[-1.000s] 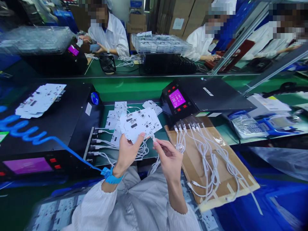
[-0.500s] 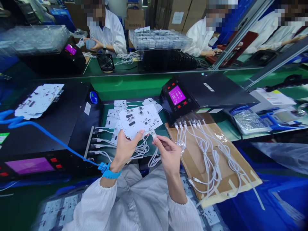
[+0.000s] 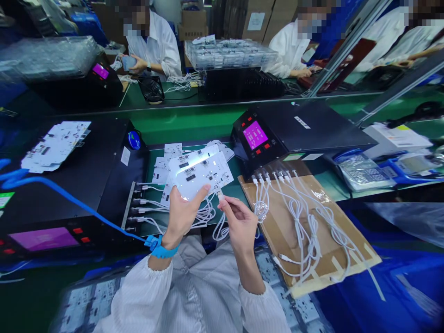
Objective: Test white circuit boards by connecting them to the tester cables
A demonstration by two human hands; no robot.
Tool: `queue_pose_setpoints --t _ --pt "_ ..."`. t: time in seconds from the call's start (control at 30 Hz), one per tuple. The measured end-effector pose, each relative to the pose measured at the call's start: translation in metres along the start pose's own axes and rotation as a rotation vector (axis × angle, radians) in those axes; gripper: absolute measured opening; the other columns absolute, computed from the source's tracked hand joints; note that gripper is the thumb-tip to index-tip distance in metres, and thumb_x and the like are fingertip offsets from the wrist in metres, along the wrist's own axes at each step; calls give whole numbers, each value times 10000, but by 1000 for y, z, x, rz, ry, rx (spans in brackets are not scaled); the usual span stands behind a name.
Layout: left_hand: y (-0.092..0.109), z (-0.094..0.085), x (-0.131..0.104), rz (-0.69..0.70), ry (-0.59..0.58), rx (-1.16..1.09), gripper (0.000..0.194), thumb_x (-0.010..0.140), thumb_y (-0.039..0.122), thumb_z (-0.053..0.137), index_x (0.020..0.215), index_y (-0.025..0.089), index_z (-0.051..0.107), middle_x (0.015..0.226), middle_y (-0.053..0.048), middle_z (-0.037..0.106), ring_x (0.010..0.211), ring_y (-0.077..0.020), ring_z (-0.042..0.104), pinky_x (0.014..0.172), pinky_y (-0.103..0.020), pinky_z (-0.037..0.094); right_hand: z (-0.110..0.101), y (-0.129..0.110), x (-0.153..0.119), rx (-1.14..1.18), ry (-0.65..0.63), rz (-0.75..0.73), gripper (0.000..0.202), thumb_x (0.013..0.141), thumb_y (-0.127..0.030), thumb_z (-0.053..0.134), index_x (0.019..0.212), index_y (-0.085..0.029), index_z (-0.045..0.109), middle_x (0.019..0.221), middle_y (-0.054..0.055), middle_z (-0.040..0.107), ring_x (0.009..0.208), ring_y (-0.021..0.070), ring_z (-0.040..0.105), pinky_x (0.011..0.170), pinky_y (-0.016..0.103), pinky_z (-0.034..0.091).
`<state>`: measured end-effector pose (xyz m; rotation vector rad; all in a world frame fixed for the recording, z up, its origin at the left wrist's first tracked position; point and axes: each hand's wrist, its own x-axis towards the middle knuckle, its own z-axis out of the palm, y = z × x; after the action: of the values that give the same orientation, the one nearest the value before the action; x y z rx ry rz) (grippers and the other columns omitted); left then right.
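Note:
My left hand grips a white circuit board by its near edge, thumb on top. A blue strap with a coiled cord circles that wrist. In my right hand, thumb and fingers pinch the white plug of a cable at the board's near right edge. Whether the plug is fully seated I cannot tell. More white circuit boards lie on the bench behind and left of the held one. Bundled white cables lie beneath my hands.
On the left stands a black box with a stack of boards on top. A second black box with a lit screen is at the right. White cables run from it over a cardboard sheet. Co-workers sit across the bench.
The held circuit board has tilted slightly, and light now glares off its surface. My right hand has shifted a little left with the cable plug. Both hands keep their hold.

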<state>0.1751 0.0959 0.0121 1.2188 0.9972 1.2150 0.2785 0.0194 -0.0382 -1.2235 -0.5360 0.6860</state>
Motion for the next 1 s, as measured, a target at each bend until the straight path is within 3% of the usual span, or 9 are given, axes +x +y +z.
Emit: queue_pose_setpoints --t 0.3,0.43,0.57,0.77,1.0 --pt "2 -5 3 20 -89 54 459 849 380 840 1232 151 734 1243 -120 770 1169 -276 739 1034 -391 614 -6 2 5 -47 -78 -14 229 815 -407 856 941 -219 821 931 45 791 842 187 748 854 365 635" --pt "4 -5 0 -24 -37 117 498 819 408 859 1221 142 735 1204 -135 778 1135 -301 747 1002 -423 624 -13 -6 9 -96 52 -58 267 856 -429 820 990 -201 786 887 43 789 843 181 753 843 347 623" --pt "7 -9 -6 -17 -114 254 433 852 429 822 1188 165 754 1159 -113 790 1116 -304 749 1003 -426 619 -17 -15 14 -172 159 -177 280 917 -420 755 1106 -214 778 875 25 763 674 124 666 660 291 577" --pt "7 -7 -15 25 -233 349 363 914 397 747 1207 183 755 1176 -94 788 1163 -294 732 1050 -419 594 -7 -23 15 -359 113 -462 150 987 -308 680 1055 -236 792 988 46 733 884 157 683 754 314 569" --pt "4 -2 -20 100 -280 390 340 938 341 711 1242 194 743 1235 -78 771 1188 -265 719 1068 -398 576 -1 -24 14 -485 92 -566 151 998 -237 658 1108 -234 763 974 36 681 857 150 671 759 328 590"
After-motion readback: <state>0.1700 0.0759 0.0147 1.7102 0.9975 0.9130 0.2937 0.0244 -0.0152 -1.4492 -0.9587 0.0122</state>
